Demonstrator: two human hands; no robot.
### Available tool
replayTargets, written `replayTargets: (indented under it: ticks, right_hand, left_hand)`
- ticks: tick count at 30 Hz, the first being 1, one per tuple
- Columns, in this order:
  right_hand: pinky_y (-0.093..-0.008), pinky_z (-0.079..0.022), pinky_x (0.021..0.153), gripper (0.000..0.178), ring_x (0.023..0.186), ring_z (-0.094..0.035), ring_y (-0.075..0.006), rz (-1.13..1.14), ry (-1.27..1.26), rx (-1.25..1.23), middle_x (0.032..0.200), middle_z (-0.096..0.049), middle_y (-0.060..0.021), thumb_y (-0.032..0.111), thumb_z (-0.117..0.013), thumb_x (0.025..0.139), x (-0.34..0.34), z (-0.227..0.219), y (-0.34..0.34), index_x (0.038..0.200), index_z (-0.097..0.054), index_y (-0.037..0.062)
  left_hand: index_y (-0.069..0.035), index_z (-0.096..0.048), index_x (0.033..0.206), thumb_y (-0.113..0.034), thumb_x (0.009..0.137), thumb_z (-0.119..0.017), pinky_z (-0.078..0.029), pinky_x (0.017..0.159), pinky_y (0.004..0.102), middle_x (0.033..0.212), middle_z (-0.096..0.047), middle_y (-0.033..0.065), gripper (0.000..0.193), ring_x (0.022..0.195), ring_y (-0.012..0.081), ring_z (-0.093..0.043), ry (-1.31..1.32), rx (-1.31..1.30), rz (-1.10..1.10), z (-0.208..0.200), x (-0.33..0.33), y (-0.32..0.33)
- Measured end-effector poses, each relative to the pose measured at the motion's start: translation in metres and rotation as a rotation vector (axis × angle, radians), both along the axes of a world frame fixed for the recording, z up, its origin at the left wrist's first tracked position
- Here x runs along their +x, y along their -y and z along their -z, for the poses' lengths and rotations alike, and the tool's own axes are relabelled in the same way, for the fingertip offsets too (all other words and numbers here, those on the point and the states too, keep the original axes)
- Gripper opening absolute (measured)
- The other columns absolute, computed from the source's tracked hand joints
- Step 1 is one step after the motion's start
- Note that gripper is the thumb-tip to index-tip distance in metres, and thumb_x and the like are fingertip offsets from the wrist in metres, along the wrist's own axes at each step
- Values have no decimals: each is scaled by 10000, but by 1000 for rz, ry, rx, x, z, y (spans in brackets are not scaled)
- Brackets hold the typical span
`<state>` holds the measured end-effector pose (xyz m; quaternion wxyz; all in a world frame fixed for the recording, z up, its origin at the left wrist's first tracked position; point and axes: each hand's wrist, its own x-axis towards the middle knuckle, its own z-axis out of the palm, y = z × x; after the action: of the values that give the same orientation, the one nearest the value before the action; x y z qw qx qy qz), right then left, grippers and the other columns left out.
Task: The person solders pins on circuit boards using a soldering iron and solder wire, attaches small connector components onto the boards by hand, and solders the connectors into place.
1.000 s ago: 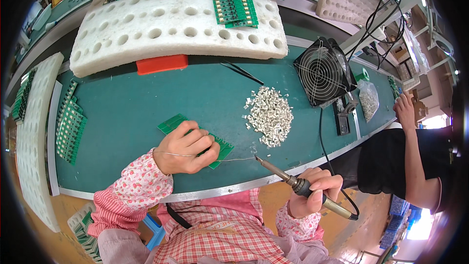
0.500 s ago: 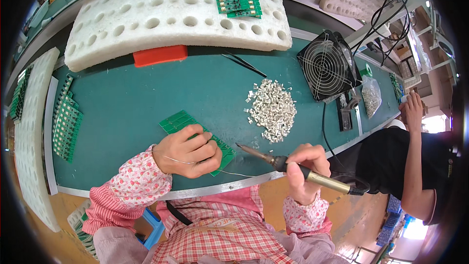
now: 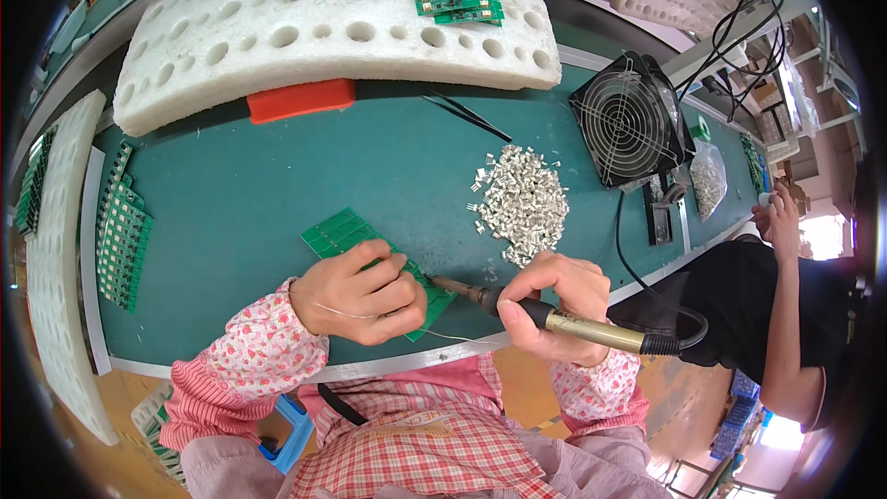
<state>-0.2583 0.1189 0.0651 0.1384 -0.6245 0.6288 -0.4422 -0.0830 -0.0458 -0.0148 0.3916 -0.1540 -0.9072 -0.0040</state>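
Note:
A green circuit board [image 3: 338, 229] lies slanted on the table near the front edge. My left hand [image 3: 362, 294] rests on it with bent, closed fingers, holding a thin strand of solder wire [image 3: 455, 339] whose ends stick out on both sides. Whatever the fingertips press is hidden beneath the hand. Wrapped round a soldering iron [image 3: 596, 331], my right hand [image 3: 562, 303] keeps its tip at the board's right part, close beside my left fingers. Just beyond lies a heap of small white connectors [image 3: 525, 203].
Black tweezers [image 3: 467, 117] lie behind the heap. A black fan [image 3: 630, 120] stands at right, a bag of small parts [image 3: 708, 180] beside it. White foam blocks [image 3: 323, 46] and a red box [image 3: 301, 101] are at the back; finished-looking boards [image 3: 123, 236] lie left. Another person [image 3: 776, 305] sits right.
My right hand has moved left with the soldering iron, bringing its tip from above the table onto the board beside my left fingers. My left hand stays on the board.

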Motion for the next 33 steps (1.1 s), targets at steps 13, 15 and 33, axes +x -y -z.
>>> replayTargets:
  ticks: [13, 15, 33]
  right_hand:
    - [-269, -447, 499, 153, 519, -558, -160, -7, 2, -43, 631, -615, -46, 92, -723, 719, -10, -3, -2, 742, -586, 28]
    - [-272, -448, 501, 152, 523, -560, -160, -17, 1, -40, 631, -615, -45, 93, -721, 721, -9, -2, -1, 744, -586, 28]
    - [-244, -410, 482, 140, 506, -499, -135, -10, 120, -82, 641, -602, -28, 39, -721, 688, -10, 5, -1, 754, -598, 45]
  left_hand:
    - [-117, -525, 711, -92, 706, -637, -476, 697, 303, 715, -445, 12, 114, 727, 168, -563, -31, 19, -20, 0, -3, 0]
    - [-117, -525, 710, -92, 705, -637, -476, 695, 303, 715, -444, 13, 115, 727, 168, -563, -31, 24, -20, -1, -4, -1]
    - [-117, -530, 713, -94, 704, -635, -477, 689, 301, 708, -443, 15, 108, 725, 171, -564, -35, 37, -26, -1, -1, 0]
